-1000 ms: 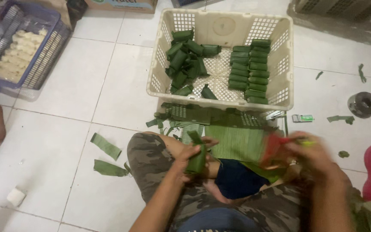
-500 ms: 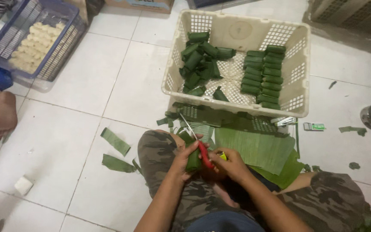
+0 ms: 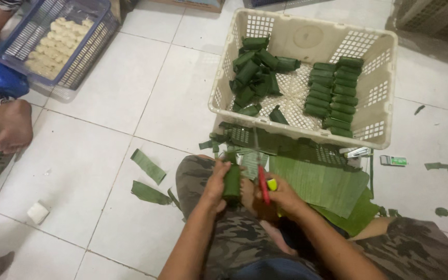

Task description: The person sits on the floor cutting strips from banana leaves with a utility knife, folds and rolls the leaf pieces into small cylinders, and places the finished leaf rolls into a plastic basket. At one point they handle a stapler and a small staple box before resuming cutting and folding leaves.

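Seated on the white tiled floor [image 3: 105, 103], legs in camouflage trousers [image 3: 234, 243] crossed, both hands working over the lap.

Left hand [image 3: 217, 182]: grip clenched around a short green banana-leaf roll [image 3: 232, 181], held nearly upright, long axis running from lap toward the cream plastic basket [image 3: 374, 78]. Upper end of the roll free above the fingers, facing the basket's near wall.

Right hand [image 3: 282, 193]: grip clenched on red-and-yellow-handled scissors [image 3: 264, 182], blades pointing up and away, roughly parallel to the roll's long axis and just beside it on its right. Blade tips level with the roll's upper end; whether blades are parted or closed cannot be told.

Key relation: roll to the left of the scissors, close beside them, both aligned lengthwise; left hand the one carrying the roll, right hand the nearer to its free right flank.

Beyond the hands: flat green banana-leaf sheets [image 3: 322, 181] spread against the basket's near edge. Inside the basket, loose rolls heaped at the left, neat rows stacked at the right. Cut leaf strips [image 3: 149, 166] on the floor to the left. Blue wire basket of pale pieces [image 3: 58, 41] at the far left corner, another person's bare foot [image 3: 12, 127] near it.
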